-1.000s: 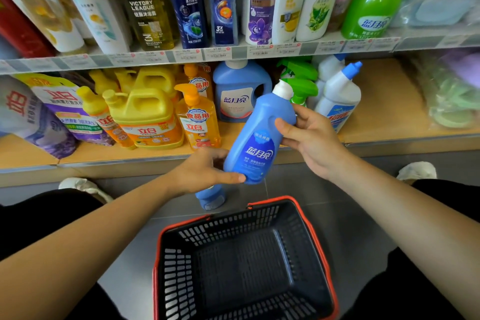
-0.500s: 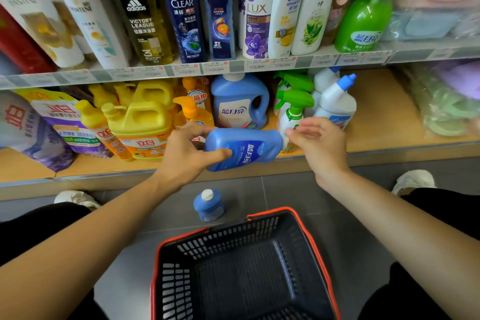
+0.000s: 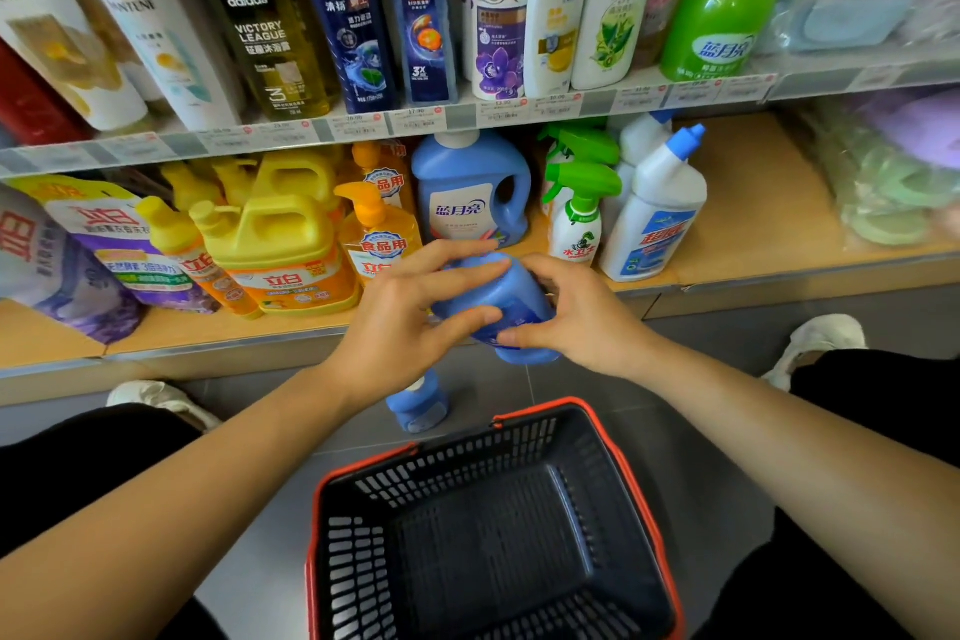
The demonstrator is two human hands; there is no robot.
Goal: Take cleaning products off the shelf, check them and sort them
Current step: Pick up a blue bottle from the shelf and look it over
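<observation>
A small blue detergent bottle is held between both hands in front of the lower shelf, tipped so its base faces me and its cap is hidden. My left hand grips its left side with fingers over the top and thumb under. My right hand grips the right side. A second small blue bottle stands on the floor below the hands. The black basket with a red rim sits on the floor in front of me with nothing in it.
The lower shelf holds yellow dish-soap jugs, a large blue detergent jug, green spray bottles and white toilet-cleaner bottles. Shampoo bottles line the upper shelf. My shoes flank the basket.
The bottle went from upright, to lying sideways, to base toward me. Both hands turned with it and shifted their grip.
</observation>
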